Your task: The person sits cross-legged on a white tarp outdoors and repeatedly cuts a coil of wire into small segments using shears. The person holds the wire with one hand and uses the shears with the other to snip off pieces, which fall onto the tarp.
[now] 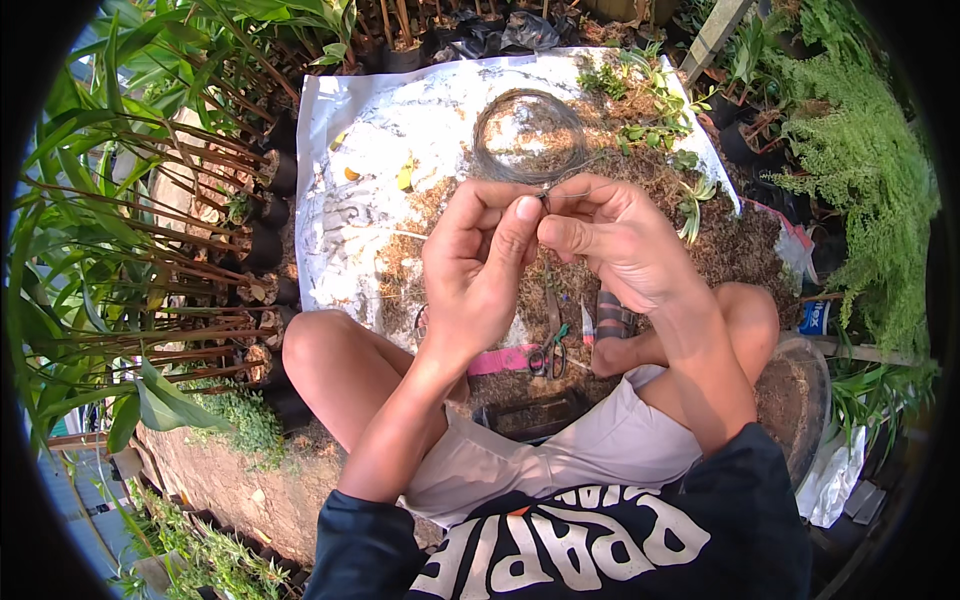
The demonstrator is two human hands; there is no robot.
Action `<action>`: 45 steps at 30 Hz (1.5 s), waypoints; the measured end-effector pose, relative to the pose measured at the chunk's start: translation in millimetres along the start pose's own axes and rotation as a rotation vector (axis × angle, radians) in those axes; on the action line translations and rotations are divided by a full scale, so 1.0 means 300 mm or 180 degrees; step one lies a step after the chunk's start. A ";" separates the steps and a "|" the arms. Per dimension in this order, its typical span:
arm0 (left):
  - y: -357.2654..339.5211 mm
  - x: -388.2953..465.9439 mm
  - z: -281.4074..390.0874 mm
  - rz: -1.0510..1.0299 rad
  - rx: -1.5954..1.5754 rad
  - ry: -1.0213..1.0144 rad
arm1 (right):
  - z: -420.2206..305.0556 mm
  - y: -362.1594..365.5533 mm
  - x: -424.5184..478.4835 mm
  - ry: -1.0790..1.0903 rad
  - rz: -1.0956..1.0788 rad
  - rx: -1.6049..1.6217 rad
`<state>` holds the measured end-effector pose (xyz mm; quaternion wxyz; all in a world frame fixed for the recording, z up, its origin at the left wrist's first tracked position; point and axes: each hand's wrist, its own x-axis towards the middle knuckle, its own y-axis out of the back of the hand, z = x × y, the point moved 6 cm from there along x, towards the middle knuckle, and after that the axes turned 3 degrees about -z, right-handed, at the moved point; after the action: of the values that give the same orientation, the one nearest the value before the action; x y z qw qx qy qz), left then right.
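A coil of thin metal wire [486,154] appears just beyond my fingertips, above the white sheet [360,127] strewn with brown soil. My left hand [480,259] pinches the wire near the coil's closest side between thumb and finger. Close beside it, my right hand [619,240] holds a thin wire end between thumb and fingers. The fingertips of both hands nearly meet, and they hide part of the wire. Below the hands, scissors [556,358] with dark handles lie on the ground by a pink strip [501,361].
Potted plants with long stems [259,244] line the left side. Cut green sprigs [694,199] lie on the soil at right. My bent knees [322,341] flank the work area. A round basin [814,405] and a blue-and-white container [813,318] stand at right.
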<state>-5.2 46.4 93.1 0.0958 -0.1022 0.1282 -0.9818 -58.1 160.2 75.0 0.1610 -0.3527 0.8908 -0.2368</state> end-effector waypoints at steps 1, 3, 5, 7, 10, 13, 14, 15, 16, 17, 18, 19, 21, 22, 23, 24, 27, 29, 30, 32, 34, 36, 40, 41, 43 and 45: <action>0.004 -0.001 -0.007 0.0002 -0.0101 0.0120 | -0.004 0.003 0.002 0.0077 0.0047 -0.0095; 0.009 0.000 -0.016 -0.0022 -0.0282 0.0224 | -0.015 0.007 0.006 0.0231 0.0140 -0.0287; 0.013 0.006 -0.022 -0.0075 -0.0444 0.0193 | -0.049 0.013 0.005 0.0452 0.0205 -0.0898; 0.015 0.008 -0.020 -0.0117 -0.0541 0.0167 | -0.063 0.009 0.003 0.0643 0.0182 -0.1155; 0.018 0.007 -0.006 -0.0074 -0.0518 0.0137 | -0.058 0.000 -0.002 0.0744 0.0073 -0.1003; 0.021 0.007 -0.007 -0.0079 -0.0477 0.0101 | -0.058 -0.010 -0.005 0.0853 0.0108 -0.1038; 0.020 0.007 -0.007 -0.0098 -0.0475 0.0087 | -0.060 -0.013 -0.011 0.1069 0.0174 -0.1213; 0.023 0.005 -0.005 -0.0061 -0.0455 0.0079 | -0.063 -0.017 -0.016 0.1280 0.0230 -0.1384; 0.023 0.002 -0.002 -0.0023 -0.0435 0.0072 | -0.085 -0.032 -0.030 0.1599 0.0280 -0.2007; 0.024 0.000 0.000 0.0015 -0.0416 0.0065 | -0.109 -0.052 -0.048 0.1915 0.0329 -0.2631; 0.024 0.000 -0.001 0.0038 -0.0412 0.0094 | -0.125 -0.072 -0.064 0.2229 0.0385 -0.3262; 0.024 0.001 -0.002 0.0060 -0.0408 0.0124 | -0.115 -0.058 -0.054 0.2113 0.0410 -0.2931; 0.025 0.000 -0.006 0.0038 -0.0416 0.0187 | -0.081 -0.030 -0.029 0.1875 0.0456 -0.2269; 0.027 -0.001 -0.008 -0.0006 -0.0427 0.0220 | -0.081 -0.031 -0.032 0.1863 0.0545 -0.2476; 0.028 -0.002 -0.010 -0.0051 -0.0439 0.0253 | -0.081 -0.032 -0.037 0.1849 0.0634 -0.2683; 0.028 -0.001 -0.010 -0.0065 -0.0438 0.0269 | -0.081 -0.032 -0.039 0.1833 0.0722 -0.2889; 0.024 0.005 -0.009 -0.0125 -0.0478 0.0316 | -0.124 -0.087 -0.065 0.2840 0.0927 -0.3718; 0.019 0.007 -0.006 -0.0189 -0.0566 0.0350 | -0.128 -0.087 -0.062 0.3071 0.0924 -0.3770; 0.017 0.007 -0.006 -0.0167 -0.0628 0.0383 | -0.128 -0.089 -0.063 0.3186 0.0920 -0.3795; 0.010 0.006 -0.007 -0.0121 -0.0751 0.0449 | -0.104 -0.043 -0.037 0.2052 0.0841 -0.2929; 0.018 0.006 -0.007 -0.0120 -0.0616 0.0453 | -0.074 -0.016 -0.028 0.1362 0.0663 -0.2150; 0.022 0.008 -0.006 -0.0114 -0.0505 0.0374 | -0.059 -0.012 -0.021 0.1097 0.0378 -0.1470; 0.013 0.005 0.003 -0.0140 -0.0213 0.0107 | -0.045 -0.004 -0.032 -0.0177 -0.0071 -0.0765; 0.009 0.003 0.007 -0.0158 -0.0110 0.0054 | -0.041 -0.005 -0.031 -0.0315 -0.0179 -0.0575; 0.009 0.004 0.015 -0.0226 0.0231 -0.0140 | -0.034 -0.011 -0.037 -0.0502 -0.0211 -0.0368; 0.010 0.006 0.016 -0.0290 0.0562 -0.0322 | -0.031 -0.022 -0.049 -0.0603 -0.0074 -0.0338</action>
<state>-5.2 42.0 97.2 0.0661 -0.1486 0.0315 -0.9862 -48.3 169.2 88.1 0.2227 -0.3919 0.8788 -0.1567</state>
